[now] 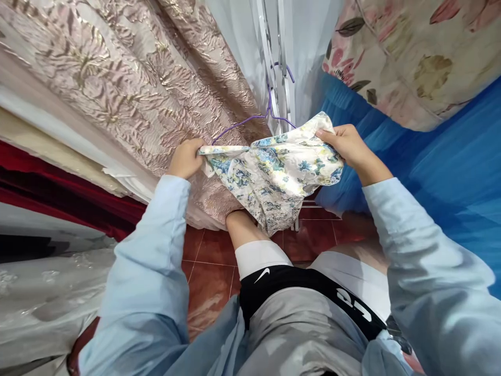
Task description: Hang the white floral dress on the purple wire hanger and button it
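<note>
A white garment (270, 172) with a blue and yellow flower print is stretched between my two hands; its exact kind I cannot tell. My left hand (187, 158) is closed on its left top corner, fingers mostly hidden behind the fist. On the other side, my right hand (344, 143) pinches the cloth near its right upper edge, thumb on top. Just behind the garment hangs a thin purple hanger (250, 120), its shoulders partly covered by the cloth. The garment's lower part hangs down in front of my leg.
A pink and gold brocade cloth (129, 78) hangs at the left, beside red fabric (58, 183). White metal rack bars (279, 99) stand in the middle. Blue tulle (422, 172) and a floral cloth (410, 57) hang at the right. Below lies a red tiled floor (213, 282).
</note>
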A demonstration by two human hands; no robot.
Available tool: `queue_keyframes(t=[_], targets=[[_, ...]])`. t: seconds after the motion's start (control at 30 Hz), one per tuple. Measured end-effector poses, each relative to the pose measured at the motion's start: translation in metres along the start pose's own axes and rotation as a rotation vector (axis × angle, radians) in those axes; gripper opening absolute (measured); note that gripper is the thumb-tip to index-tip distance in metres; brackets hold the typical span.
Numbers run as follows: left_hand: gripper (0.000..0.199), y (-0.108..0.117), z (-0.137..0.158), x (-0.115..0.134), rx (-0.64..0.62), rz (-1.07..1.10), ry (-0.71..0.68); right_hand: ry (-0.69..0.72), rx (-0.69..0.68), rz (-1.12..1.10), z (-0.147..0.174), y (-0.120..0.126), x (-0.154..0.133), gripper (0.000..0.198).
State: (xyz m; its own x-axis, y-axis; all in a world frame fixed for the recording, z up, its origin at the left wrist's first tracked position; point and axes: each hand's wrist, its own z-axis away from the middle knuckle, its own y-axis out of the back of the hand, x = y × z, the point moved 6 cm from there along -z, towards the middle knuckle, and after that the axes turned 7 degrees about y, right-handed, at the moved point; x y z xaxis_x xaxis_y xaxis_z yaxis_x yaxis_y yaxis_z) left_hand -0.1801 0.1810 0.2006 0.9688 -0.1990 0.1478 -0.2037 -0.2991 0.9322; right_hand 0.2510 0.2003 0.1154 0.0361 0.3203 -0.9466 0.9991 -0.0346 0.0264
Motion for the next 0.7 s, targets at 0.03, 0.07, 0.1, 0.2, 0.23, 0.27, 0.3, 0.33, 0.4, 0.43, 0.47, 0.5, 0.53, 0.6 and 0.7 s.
queue_keyframes(t=[0.03, 0.07, 0.1, 0.2, 0.23, 0.27, 0.3, 0.33, 0.4, 0.43, 0.47, 0.5, 0.53, 0.6, 0.7], targets=[[0.01, -0.002, -0.01, -0.001, -0.01, -0.004, -0.008, 0.006, -0.003, 0.014, -0.001, 0.002, -0.003, 0.033], [0.007, -0.005, -0.021, -0.002, -0.021, 0.002, -0.004, 0.014, -0.006, 0.025, -0.001, 0.002, -0.005, 0.032], [0.004, -0.008, -0.032, -0.003, -0.032, 0.022, 0.008, 0.022, -0.01, 0.032, -0.002, 0.002, -0.008, 0.032], [0.024, -0.013, -0.065, 0.001, -0.01, 0.21, 0.045, 0.038, -0.035, 0.027, -0.001, 0.001, -0.012, 0.033], [0.032, -0.013, -0.076, 0.005, 0.027, 0.318, 0.05, 0.037, -0.041, 0.02, 0.0, 0.001, -0.012, 0.034], [0.041, -0.012, -0.086, 0.009, 0.072, 0.428, 0.052, 0.03, -0.045, 0.01, 0.001, 0.002, -0.012, 0.035], [0.05, -0.011, -0.093, 0.013, 0.126, 0.524, 0.053, 0.019, -0.051, -0.002, 0.002, 0.002, -0.011, 0.037], [0.057, -0.01, -0.099, 0.018, 0.177, 0.59, 0.054, 0.007, -0.059, -0.018, 0.003, 0.003, -0.01, 0.037], [0.064, -0.013, -0.104, 0.03, 0.196, 0.609, 0.061, -0.006, -0.075, -0.055, 0.006, 0.003, -0.008, 0.038], [0.062, -0.018, -0.103, 0.036, 0.147, 0.574, 0.07, -0.004, -0.081, -0.071, 0.007, 0.004, -0.008, 0.037], [0.057, -0.026, -0.101, 0.041, 0.064, 0.528, 0.079, 0.002, -0.083, -0.082, 0.008, 0.004, -0.009, 0.035], [0.054, -0.035, -0.096, 0.046, -0.036, 0.486, 0.084, 0.01, -0.081, -0.088, 0.009, 0.005, -0.01, 0.033], [0.051, -0.043, -0.089, 0.05, -0.123, 0.456, 0.082, 0.014, -0.076, -0.088, 0.009, 0.006, -0.011, 0.031], [0.045, -0.053, -0.075, 0.054, -0.218, 0.456, 0.043, 0.01, -0.061, -0.084, 0.01, 0.009, -0.012, 0.027], [0.034, -0.053, -0.058, 0.051, -0.24, 0.526, -0.014, -0.017, -0.043, -0.092, 0.011, 0.016, -0.016, 0.023]])
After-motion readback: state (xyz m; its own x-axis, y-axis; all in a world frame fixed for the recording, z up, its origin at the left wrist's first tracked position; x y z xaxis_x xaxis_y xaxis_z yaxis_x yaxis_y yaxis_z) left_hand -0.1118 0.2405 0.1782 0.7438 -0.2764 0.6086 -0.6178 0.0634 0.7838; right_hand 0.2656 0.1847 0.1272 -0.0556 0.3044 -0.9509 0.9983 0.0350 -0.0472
